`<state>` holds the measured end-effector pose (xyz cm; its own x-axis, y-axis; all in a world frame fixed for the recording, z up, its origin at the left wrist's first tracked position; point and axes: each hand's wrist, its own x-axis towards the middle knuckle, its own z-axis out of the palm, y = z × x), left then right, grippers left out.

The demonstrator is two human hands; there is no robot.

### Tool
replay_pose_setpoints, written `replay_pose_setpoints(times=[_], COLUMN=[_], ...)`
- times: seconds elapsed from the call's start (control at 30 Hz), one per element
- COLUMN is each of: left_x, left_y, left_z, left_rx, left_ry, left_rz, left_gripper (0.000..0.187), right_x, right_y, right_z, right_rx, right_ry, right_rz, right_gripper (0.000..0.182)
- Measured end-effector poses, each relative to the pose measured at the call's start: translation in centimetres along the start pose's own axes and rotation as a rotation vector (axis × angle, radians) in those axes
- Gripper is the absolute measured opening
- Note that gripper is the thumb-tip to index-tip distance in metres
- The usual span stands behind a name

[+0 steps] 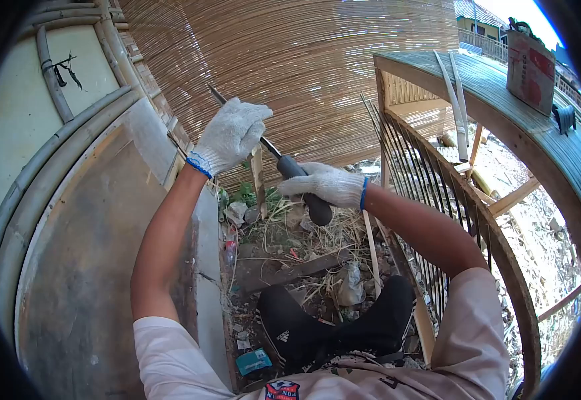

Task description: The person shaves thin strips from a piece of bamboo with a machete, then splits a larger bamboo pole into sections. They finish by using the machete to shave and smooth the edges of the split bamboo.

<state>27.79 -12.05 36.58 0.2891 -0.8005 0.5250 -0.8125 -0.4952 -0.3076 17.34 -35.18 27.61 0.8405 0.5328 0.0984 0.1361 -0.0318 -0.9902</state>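
Note:
A long metal blade (270, 147) with a dark handle (292, 169) runs slantwise in front of my body, its tip up and to the left. My left hand (232, 133), in a white knitted glove with a blue cuff, is closed around the blade part. In a matching glove, my right hand (327, 185) wraps round the dark handle, whose rounded end sticks out below the palm. Behind both hands hangs a woven bamboo screen (304, 60).
A brown board (97, 253) and bamboo poles (30, 227) stand at the left. To the right are a slatted frame (437, 180) and a tabletop (484, 87) bearing a cardboard box (530, 72). Dry debris and a blue packet (254, 361) lie on the ground.

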Motion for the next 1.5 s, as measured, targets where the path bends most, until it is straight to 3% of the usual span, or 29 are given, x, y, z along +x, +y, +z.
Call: replay_pose_setpoints(times=[0.03, 0.1, 0.17, 0.23, 0.3, 0.33, 0.43, 0.47, 0.57, 0.83, 0.9, 0.93, 1.03, 1.1, 1.13, 1.17, 1.23, 1.27, 1.37, 1.43, 1.5], left_x=[-0.2, -1.0, -1.8, -2.6, -2.5, -2.2, -1.7, -1.7, -1.3, -0.5, -0.7, -1.1, -0.2, -0.1, -0.1, -0.2, -1.2, -1.7, -1.3, -0.5, 0.9], left_y=[-0.2, -0.8, -0.2, -0.8, -2.0, -2.4, -3.5, -3.4, -3.4, -3.5, -3.3, -3.7, -5.2, -4.8, -5.0, -4.5, -3.2, -2.5, 0.0, -0.7, -1.6], left_z=[-0.3, -1.3, -3.8, -5.0, -5.6, -5.7, -5.2, -4.8, -3.6, -2.6, -2.5, -2.1, -1.0, -1.2, -1.7, -2.0, -2.3, -2.2, 1.1, 2.5, 3.5], left_rx=[-0.048, -0.021, -0.002, 0.006, 0.08, 0.133, 0.242, 0.241, 0.28, 0.404, 0.471, 0.478, 0.497, 0.322, 0.281, 0.279, 0.129, -0.079, -0.038, -0.056, 0.049], left_ry=[0.004, 0.035, -0.143, -0.153, -0.207, -0.212, -0.297, -0.179, -0.117, -0.093, -0.081, -0.085, 0.147, 0.139, 0.069, 0.068, 0.128, 0.023, 0.145, 0.149, 0.285], left_rz=[-0.02, 0.014, 0.065, 0.11, 0.119, 0.128, 0.107, 0.172, 0.187, 0.183, 0.191, 0.188, 0.22, 0.105, 0.072, 0.068, -0.023, -0.159, -0.154, -0.189, -0.27], left_gripper=[0.038, 0.044, 0.055, 0.061, 0.056, 0.039, 0.023, 0.022, 0.026, 0.026, 0.025, 0.025, 0.024, 0.023, 0.037, 0.037, 0.059, 0.081, 0.077, 0.068, 0.055], right_x=[-0.2, -1.0, -2.1, -2.8, -3.1, -3.4, -3.7, -3.7, -4.0, -4.6, -4.2, -3.7, -2.5, -2.0, -1.7, -1.4, -0.2, 0.2, 1.8, 3.2, 3.1], right_y=[2.2, 3.9, 2.4, 2.1, 2.7, 2.8, 3.5, 3.7, 3.6, 1.3, 2.2, 2.2, 1.2, 1.0, 1.5, 1.8, 3.7, 4.1, 4.8, 4.8, 3.7], right_z=[0.2, 0.5, 0.0, -1.6, -2.2, -2.4, -2.7, -2.8, -3.1, -2.8, -3.2, -3.6, -5.3, -5.1, -4.8, -4.1, -2.5, -1.3, 1.8, 2.5, 2.7], right_rx=[0.194, 0.149, 0.082, -0.151, -0.252, -0.298, -0.361, -0.372, -0.372, -0.438, -0.721, -0.719, -0.862, -0.477, -0.366, -0.33, -0.137, -0.112, -0.024, 0.046, 0.053], right_ry=[-0.033, -0.039, 0.041, 0.057, 0.086, 0.089, 0.07, 0.069, 0.111, 0.2, 0.265, 0.26, 0.262, 0.192, 0.174, 0.191, 0.199, 0.196, 0.268, 0.293, 0.293], right_rz=[0.07, 0.015, 0.028, 0.081, 0.08, 0.08, 0.057, 0.037, 0.037, 0.115, -0.017, -0.025, -0.064, 0.096, 0.058, 0.055, 0.027, 0.036, -0.024, -0.056, -0.007], right_gripper=[0.032, 0.035, 0.033, 0.032, 0.035, 0.036, 0.037, 0.037, 0.026, 0.032, 0.032, 0.032, 0.034, 0.036, 0.038, 0.037, 0.035, 0.035, 0.032, 0.032, 0.033])
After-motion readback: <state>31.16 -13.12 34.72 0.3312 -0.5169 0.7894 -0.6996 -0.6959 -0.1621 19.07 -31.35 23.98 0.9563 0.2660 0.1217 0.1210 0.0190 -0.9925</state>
